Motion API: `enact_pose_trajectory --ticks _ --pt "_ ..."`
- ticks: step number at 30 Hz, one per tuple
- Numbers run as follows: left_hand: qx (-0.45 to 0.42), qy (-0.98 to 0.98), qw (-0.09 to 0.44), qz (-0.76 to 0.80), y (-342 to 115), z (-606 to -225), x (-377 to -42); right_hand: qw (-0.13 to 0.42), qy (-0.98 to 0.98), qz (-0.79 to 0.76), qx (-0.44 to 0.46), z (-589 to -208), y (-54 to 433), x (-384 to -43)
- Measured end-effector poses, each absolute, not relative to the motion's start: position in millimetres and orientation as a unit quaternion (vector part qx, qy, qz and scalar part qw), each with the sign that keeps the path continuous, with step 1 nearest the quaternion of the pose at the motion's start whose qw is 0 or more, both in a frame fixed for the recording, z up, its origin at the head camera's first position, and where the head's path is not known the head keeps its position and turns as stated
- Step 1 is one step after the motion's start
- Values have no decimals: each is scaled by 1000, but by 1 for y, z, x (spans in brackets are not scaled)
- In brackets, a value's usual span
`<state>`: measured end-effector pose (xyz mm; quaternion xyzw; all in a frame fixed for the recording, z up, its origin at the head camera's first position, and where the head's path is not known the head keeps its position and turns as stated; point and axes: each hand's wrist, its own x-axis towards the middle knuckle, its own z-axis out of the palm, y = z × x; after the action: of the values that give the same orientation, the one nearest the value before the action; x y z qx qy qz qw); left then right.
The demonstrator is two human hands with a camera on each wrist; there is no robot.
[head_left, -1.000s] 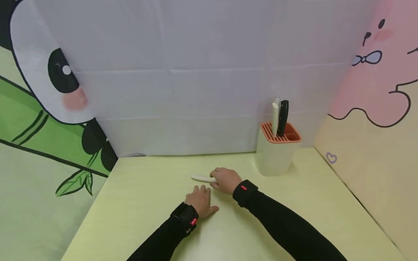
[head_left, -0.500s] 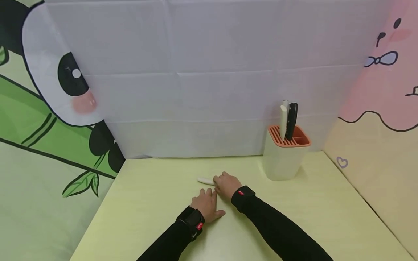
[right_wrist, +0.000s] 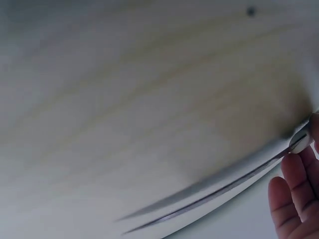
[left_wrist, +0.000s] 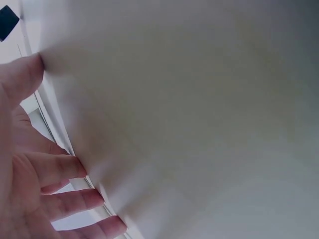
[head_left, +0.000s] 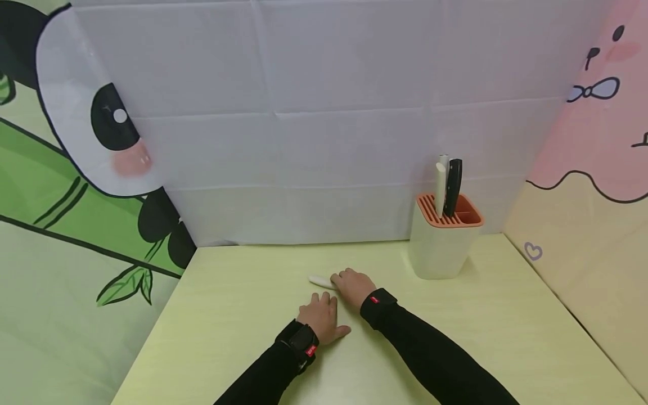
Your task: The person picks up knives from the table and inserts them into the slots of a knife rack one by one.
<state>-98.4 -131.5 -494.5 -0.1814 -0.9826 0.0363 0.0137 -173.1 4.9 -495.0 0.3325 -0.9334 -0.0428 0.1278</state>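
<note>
A knife with a white handle [head_left: 321, 282] lies at the middle of the table, low over or on its surface. My right hand [head_left: 355, 288] grips it from above, and the handle sticks out to the left past my fingers. In the right wrist view the thin blade [right_wrist: 209, 193] runs from the fingers [right_wrist: 299, 191] to the lower left; in the head view the hand hides it. My left hand [head_left: 321, 319] rests on the table just in front, palm down, fingers straight and thumb spread, holding nothing. The left wrist view shows its fingertips [left_wrist: 94, 199] touching the surface.
Toward the back right stands a white knife holder [head_left: 442, 253] with an orange slotted top. A black-handled knife [head_left: 453, 185] and two white handles stand upright in it. A pale yellow table [head_left: 243, 315] meets white and cartoon-printed sheets [head_left: 304, 146] at the back and sides.
The head view has shifted slightly. My right hand has come left and lower over the knife, so less of the handle shows. My left hand stays flat on the table.
</note>
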Motion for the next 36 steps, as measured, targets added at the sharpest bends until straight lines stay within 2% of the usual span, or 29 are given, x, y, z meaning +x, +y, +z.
enact_pose_trajectory --ticks 10,17,21,25,30,36 --pt "-185 -982 25 27 -130 -495 -95 159 -921 -38 354 -482 18 -169" --pt "-202 -979 31 16 -134 -501 -103 168 -920 61 348 -459 34 -165" --pt "-232 -970 24 -74 -143 -495 -117 137 -919 173 326 -437 46 -155" --pt "-239 -944 34 -225 -146 -462 -122 93 -897 323 288 -415 60 -142" --pt "-217 -878 79 -419 -128 -422 -118 46 -843 473 253 -402 74 -133" --pt "-181 -818 82 -539 -105 -403 -108 0 -799 556 230 -398 75 -122"
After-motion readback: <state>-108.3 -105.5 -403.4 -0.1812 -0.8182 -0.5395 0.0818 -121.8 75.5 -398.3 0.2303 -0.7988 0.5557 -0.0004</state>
